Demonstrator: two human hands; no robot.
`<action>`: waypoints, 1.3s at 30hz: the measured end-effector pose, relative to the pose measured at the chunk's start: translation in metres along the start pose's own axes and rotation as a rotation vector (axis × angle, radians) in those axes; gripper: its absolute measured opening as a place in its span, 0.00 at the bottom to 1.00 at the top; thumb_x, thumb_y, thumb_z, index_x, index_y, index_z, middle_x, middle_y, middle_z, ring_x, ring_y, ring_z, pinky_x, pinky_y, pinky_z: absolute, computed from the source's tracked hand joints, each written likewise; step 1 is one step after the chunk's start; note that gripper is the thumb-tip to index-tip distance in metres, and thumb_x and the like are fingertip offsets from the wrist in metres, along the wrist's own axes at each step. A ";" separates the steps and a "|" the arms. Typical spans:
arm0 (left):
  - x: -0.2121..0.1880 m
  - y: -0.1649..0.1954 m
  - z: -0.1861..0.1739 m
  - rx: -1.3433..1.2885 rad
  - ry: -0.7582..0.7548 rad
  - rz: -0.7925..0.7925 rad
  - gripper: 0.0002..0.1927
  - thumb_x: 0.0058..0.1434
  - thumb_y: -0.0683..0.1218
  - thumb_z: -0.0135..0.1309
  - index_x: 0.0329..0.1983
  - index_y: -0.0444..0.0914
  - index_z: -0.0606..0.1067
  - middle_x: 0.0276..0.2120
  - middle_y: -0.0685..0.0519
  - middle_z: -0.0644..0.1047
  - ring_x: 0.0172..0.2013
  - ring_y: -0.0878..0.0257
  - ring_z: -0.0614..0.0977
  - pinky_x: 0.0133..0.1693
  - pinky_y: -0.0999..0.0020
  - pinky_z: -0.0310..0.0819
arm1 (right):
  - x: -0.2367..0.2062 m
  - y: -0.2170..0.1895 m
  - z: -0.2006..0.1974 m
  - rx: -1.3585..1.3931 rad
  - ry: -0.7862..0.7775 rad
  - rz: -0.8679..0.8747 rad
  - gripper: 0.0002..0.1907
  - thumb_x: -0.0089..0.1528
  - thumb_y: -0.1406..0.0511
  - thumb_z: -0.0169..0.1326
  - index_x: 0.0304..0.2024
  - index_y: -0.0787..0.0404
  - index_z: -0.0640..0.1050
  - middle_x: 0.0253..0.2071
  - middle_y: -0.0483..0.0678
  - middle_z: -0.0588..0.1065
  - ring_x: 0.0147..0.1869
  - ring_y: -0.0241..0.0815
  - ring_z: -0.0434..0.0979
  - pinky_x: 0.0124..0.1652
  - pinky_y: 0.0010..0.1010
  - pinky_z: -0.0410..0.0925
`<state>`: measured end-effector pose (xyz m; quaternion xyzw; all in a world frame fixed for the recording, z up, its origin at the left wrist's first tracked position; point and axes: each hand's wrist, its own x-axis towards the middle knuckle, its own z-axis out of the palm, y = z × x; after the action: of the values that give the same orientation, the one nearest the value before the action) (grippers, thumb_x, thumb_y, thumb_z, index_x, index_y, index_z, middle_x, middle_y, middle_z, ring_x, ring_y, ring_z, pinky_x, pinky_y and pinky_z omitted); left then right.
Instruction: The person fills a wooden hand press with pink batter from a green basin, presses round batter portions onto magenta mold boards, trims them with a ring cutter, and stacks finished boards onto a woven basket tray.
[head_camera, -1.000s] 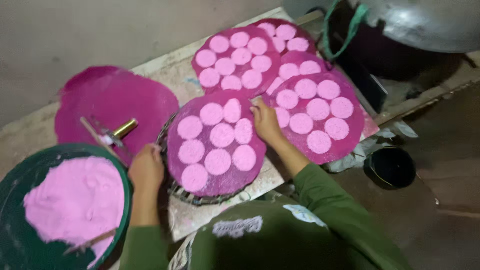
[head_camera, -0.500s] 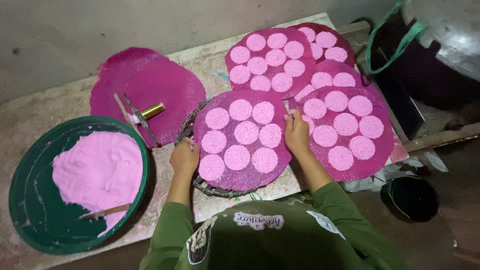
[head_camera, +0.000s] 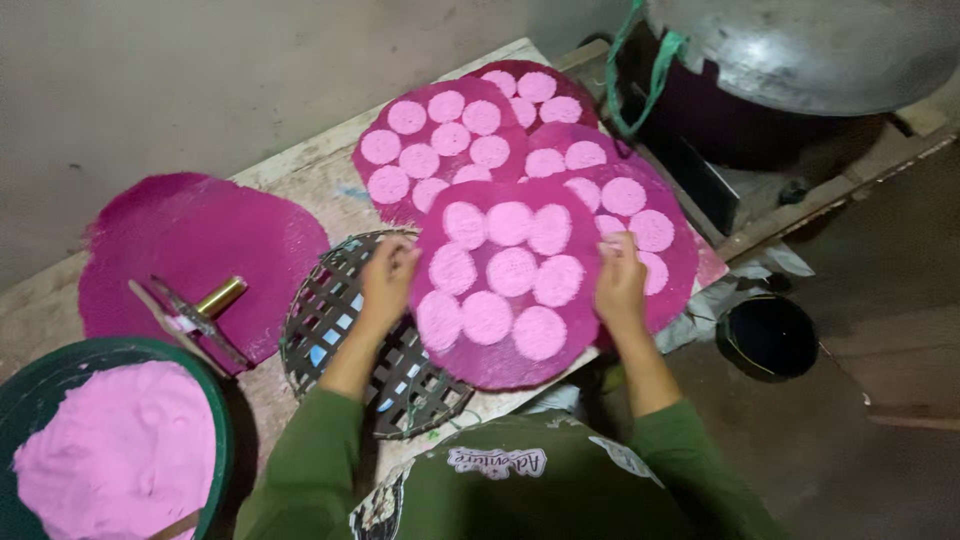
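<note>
A round magenta cloth (head_camera: 500, 368) bearing several pale pink discs lies half off a woven lattice tray (head_camera: 335, 300). My left hand (head_camera: 388, 280) grips the cloth's left edge over the tray. My right hand (head_camera: 620, 285) grips its right edge, where it overlaps another disc-covered magenta cloth (head_camera: 672, 275). Both sleeves are green.
More disc-covered cloths (head_camera: 440, 140) lie at the back of the wooden board (head_camera: 300, 165). A bare magenta cloth (head_camera: 190, 245) with a brass-tipped tool (head_camera: 205, 305) lies left. A green basin (head_camera: 215, 420) holds pink dough. A metal wok (head_camera: 810, 50) and a dark pot (head_camera: 768, 338) stand right.
The cloth with discs has slid rightwards off the lattice tray, uncovering most of the tray. Both hands moved right with it, holding its edges.
</note>
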<state>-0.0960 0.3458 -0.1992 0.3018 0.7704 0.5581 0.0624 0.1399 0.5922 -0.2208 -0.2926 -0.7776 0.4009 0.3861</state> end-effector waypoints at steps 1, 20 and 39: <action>0.008 0.005 0.020 0.043 -0.025 0.052 0.07 0.65 0.44 0.58 0.43 0.37 0.74 0.27 0.56 0.73 0.28 0.71 0.72 0.31 0.72 0.67 | 0.000 0.004 -0.015 -0.040 0.074 0.007 0.05 0.73 0.70 0.46 0.50 0.66 0.72 0.31 0.57 0.74 0.34 0.46 0.73 0.35 0.37 0.67; 0.015 0.019 0.000 0.188 -0.083 0.033 0.13 0.61 0.45 0.59 0.49 0.41 0.74 0.32 0.49 0.79 0.30 0.55 0.82 0.34 0.59 0.75 | 0.018 0.021 -0.033 -0.011 0.260 -0.083 0.09 0.71 0.70 0.46 0.52 0.68 0.70 0.46 0.53 0.72 0.48 0.44 0.74 0.50 0.33 0.69; -0.332 -0.094 -0.167 0.648 -0.183 -0.506 0.32 0.42 0.51 0.71 0.49 0.36 0.72 0.47 0.43 0.72 0.54 0.44 0.70 0.56 0.51 0.65 | -0.145 -0.291 0.436 -0.333 -1.170 -0.225 0.40 0.67 0.56 0.53 0.73 0.67 0.51 0.54 0.71 0.73 0.54 0.70 0.76 0.51 0.57 0.68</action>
<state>0.0635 0.0123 -0.3022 0.1554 0.9472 0.2247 0.1677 -0.1897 0.1606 -0.1920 0.0035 -0.9387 0.3250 -0.1151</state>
